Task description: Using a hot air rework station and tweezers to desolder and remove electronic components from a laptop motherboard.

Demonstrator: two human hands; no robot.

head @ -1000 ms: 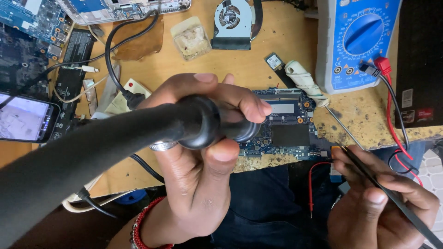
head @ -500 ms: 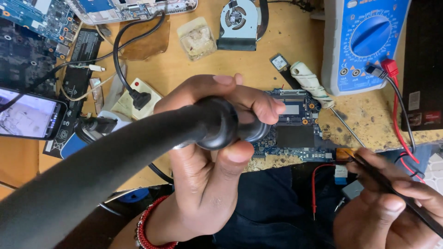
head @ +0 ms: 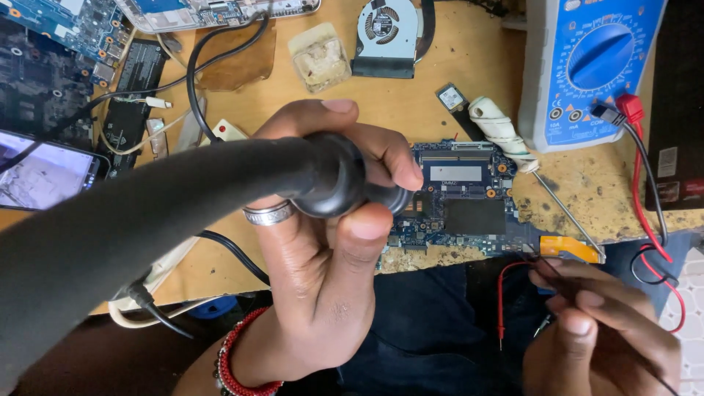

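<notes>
My left hand (head: 323, 264) is wrapped around the thick black handle of a hot-air tool (head: 334, 176), whose hose runs off to the lower left. Its tip sits over the left end of a blue circuit board (head: 469, 202) lying at the table's front edge. My right hand (head: 601, 330) is low at the right, fingers pinched on thin multimeter probes with red and black leads (head: 506, 293). The probe tips hang just below the board's right corner, near an orange flex piece (head: 568, 248).
A blue multimeter (head: 594, 66) stands at the back right with plugged leads. A taped-handle screwdriver (head: 506, 139), a cooling fan (head: 389, 33), a flux tub (head: 319, 55), a phone (head: 44, 169) and more boards (head: 66, 29) crowd the wooden table (head: 477, 66).
My right hand has drawn closer to the board's right corner with the probes. The left hand keeps the hot-air handle over the board, shifted only slightly.
</notes>
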